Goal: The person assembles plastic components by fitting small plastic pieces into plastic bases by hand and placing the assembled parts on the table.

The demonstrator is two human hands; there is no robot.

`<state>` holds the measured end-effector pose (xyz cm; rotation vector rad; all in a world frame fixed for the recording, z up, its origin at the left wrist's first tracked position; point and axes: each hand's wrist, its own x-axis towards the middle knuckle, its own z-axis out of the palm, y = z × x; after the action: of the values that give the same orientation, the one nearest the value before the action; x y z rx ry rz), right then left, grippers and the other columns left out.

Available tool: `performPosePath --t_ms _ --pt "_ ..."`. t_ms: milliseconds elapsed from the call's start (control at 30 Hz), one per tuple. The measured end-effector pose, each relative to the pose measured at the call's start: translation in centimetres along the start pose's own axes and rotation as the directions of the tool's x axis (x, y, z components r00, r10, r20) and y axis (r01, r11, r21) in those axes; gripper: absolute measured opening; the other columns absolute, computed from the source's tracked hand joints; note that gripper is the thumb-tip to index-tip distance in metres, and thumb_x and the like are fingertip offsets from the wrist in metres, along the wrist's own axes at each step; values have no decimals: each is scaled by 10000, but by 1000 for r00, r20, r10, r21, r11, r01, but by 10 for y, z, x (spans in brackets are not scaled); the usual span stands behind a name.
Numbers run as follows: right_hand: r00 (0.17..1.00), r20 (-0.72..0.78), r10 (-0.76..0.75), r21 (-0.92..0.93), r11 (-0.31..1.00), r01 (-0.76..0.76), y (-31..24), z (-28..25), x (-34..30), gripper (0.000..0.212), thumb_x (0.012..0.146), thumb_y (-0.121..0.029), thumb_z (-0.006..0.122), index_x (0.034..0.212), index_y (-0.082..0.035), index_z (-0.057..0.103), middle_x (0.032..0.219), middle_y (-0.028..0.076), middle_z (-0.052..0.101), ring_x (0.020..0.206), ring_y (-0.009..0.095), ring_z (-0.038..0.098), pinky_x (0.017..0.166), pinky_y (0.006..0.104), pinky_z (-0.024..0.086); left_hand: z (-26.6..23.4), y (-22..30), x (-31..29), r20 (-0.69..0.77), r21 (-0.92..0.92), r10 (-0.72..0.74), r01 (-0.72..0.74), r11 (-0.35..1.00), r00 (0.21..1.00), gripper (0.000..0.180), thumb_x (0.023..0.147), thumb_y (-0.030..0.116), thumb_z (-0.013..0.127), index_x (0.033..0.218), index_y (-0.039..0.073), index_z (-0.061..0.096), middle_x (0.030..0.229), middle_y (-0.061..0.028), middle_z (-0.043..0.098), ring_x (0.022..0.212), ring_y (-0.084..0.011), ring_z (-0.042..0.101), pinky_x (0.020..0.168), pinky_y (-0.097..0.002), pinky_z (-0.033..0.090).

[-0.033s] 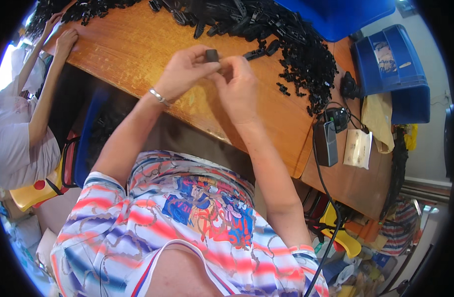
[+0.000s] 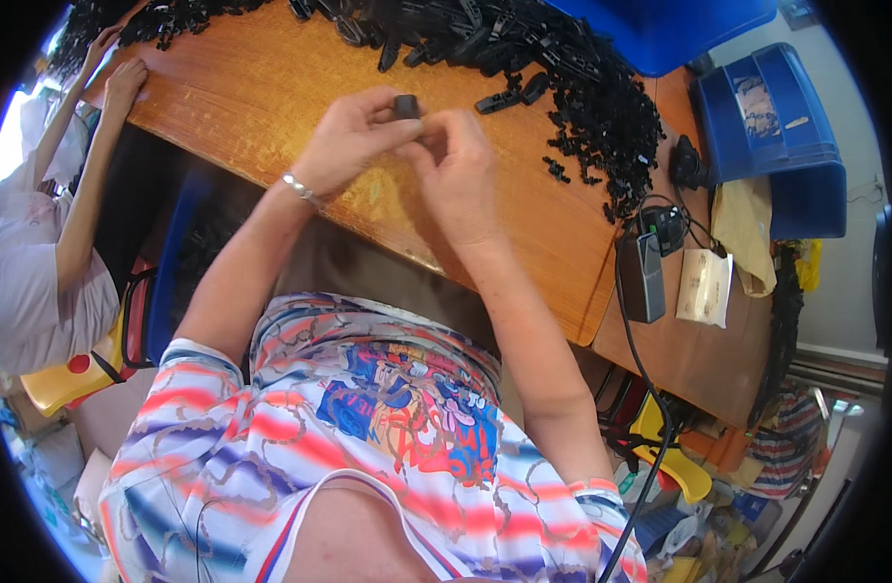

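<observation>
Above the wooden table's near part, my left hand [image 2: 354, 131] pinches a small dark plastic piece [image 2: 405, 106] between thumb and fingers. One blunt end of the piece sticks up past the fingertips. My right hand [image 2: 456, 165] meets it from the right, its thumb and fingers pinched together close to the left thumb. Whatever lies between the right fingertips is hidden. Beyond the hands lies a heap of long black plastic clips [image 2: 465, 39]. A pair of black clips [image 2: 512, 94] lies apart from it, close to the right hand.
A pile of small black parts [image 2: 606, 136] spreads along the right of the table [image 2: 223, 97]. Farther right are a black power bank [image 2: 643, 277] with a cable, a white tissue packet [image 2: 703, 287] and blue bins [image 2: 776, 126]. Another person's hands [image 2: 125, 83] rest at the left edge.
Both my hands have shifted slightly left together, with the dark piece still in the left one. The clip heaps look the same.
</observation>
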<state>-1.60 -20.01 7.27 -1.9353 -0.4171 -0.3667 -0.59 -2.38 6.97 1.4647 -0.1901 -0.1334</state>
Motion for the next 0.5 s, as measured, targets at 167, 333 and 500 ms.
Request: performPosePath --t_ms 167,333,500 --pt "977 198 78 121 987 -103 -23 22 -25 260 810 -163 890 905 -53 674 846 138 654 767 335 677 694 448 537 -57 33 -55 102 207 -278 253 945 955 237 1015 172 725 1180 2 709 1040 -9 728 927 -69 636 801 -244 506" --pt "917 382 -115 26 993 113 0 3 -19 187 865 -194 834 931 -61 721 939 166 686 852 396 698 753 487 550 -123 82 -112 118 692 -252 102 715 960 322 1009 170 716 1250 -42 733 1083 -87 776 1017 -151 717 902 -324 571" --pt "979 205 12 -364 929 65 25 -22 6 152 904 -150 786 970 -34 712 1054 191 687 895 406 708 795 504 564 -84 60 -41 -155 712 91 47 701 984 300 998 219 741 1144 -42 768 1022 -119 803 944 -177 747 886 -342 585"
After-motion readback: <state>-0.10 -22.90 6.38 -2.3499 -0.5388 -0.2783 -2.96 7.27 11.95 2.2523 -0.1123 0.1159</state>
